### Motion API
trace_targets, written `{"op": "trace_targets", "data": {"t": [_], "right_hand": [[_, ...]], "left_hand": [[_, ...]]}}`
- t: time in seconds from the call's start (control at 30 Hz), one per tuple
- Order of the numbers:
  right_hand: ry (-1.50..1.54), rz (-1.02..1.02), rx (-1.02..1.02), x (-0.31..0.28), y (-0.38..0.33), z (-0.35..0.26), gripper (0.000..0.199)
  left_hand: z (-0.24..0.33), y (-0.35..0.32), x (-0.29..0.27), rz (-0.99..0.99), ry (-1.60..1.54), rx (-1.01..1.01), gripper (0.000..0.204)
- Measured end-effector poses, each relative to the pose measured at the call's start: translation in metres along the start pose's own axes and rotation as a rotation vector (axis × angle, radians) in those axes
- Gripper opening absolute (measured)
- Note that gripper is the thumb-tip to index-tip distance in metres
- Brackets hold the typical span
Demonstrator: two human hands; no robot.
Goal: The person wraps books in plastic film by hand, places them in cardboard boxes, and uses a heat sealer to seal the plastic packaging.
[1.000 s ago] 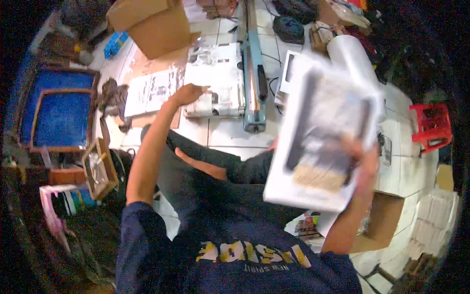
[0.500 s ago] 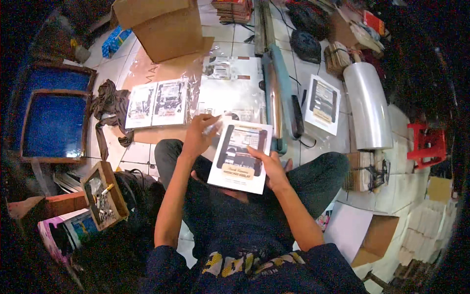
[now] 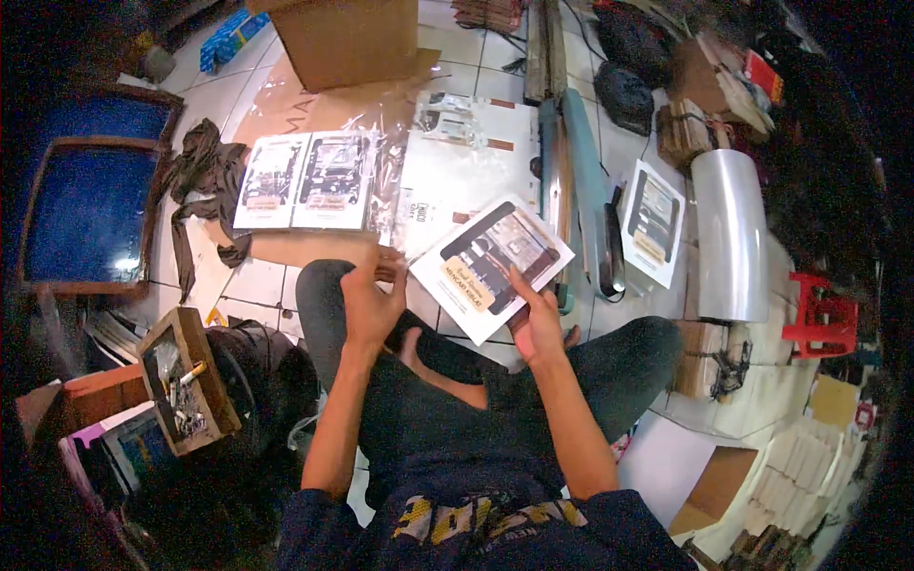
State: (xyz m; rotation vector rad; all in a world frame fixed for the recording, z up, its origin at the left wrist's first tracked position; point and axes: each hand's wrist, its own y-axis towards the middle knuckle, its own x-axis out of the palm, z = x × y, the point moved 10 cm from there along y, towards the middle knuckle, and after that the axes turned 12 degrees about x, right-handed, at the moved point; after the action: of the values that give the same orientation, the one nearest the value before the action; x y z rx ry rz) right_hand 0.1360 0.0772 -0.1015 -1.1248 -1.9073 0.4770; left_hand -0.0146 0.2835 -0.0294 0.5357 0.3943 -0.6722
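I sit cross-legged on a tiled floor. My right hand (image 3: 536, 324) holds a white printed card (image 3: 490, 266) by its lower edge, tilted over my knee. My left hand (image 3: 369, 303) is just left of the card, fingers curled and pinching the edge of a clear plastic sleeve (image 3: 419, 205) that lies ahead. Two more printed cards (image 3: 305, 181) lie side by side on the floor beyond my left hand.
A heat-sealer bar (image 3: 571, 190) lies ahead right, beside another printed card (image 3: 652, 221) and a roll of clear film (image 3: 728, 233). A cardboard box (image 3: 347, 38) stands at the back. Blue framed screens (image 3: 86, 200), a dark rag (image 3: 205, 186), a wooden box (image 3: 186, 381) are at left. A red stool (image 3: 824, 319) is at right.
My right hand has brought the card down from in front of my face to my knee. My left hand drew back from the floor sheets toward the card.
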Motion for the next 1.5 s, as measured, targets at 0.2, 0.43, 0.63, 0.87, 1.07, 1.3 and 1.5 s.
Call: {"op": "trace_targets", "data": {"t": [0.2, 0.43, 0.63, 0.87, 1.07, 1.3, 1.5], "right_hand": [[0.206, -0.046, 0.022, 0.002, 0.005, 0.008, 0.037], [0.250, -0.014, -0.056, 0.002, 0.007, 0.006, 0.040], [0.392, 0.043, -0.075, 0.032, -0.006, 0.013, 0.041], [-0.121, 0.200, -0.299, 0.003, -0.004, -0.041, 0.068], [-0.764, -0.139, -0.143, 0.035, 0.029, -0.061, 0.069], [-0.822, -0.134, -0.403, 0.045, -0.022, -0.070, 0.080], [-0.598, 0.176, -0.404, 0.034, -0.018, -0.034, 0.042]], "left_hand": [[0.005, 0.001, -0.012, 0.069, -0.229, -0.124, 0.011], [0.025, -0.002, -0.005, 0.045, -0.067, -0.027, 0.009], [0.000, -0.032, 0.017, 0.110, -0.260, -0.263, 0.021], [-0.038, -0.018, 0.009, 0.174, -0.554, -0.453, 0.046], [-0.028, 0.005, 0.021, -0.125, -0.544, -0.323, 0.056], [0.004, 0.021, 0.008, -0.303, -0.266, -0.061, 0.075], [-0.037, 0.036, -0.009, 0.082, -0.174, -0.115, 0.014]]}}
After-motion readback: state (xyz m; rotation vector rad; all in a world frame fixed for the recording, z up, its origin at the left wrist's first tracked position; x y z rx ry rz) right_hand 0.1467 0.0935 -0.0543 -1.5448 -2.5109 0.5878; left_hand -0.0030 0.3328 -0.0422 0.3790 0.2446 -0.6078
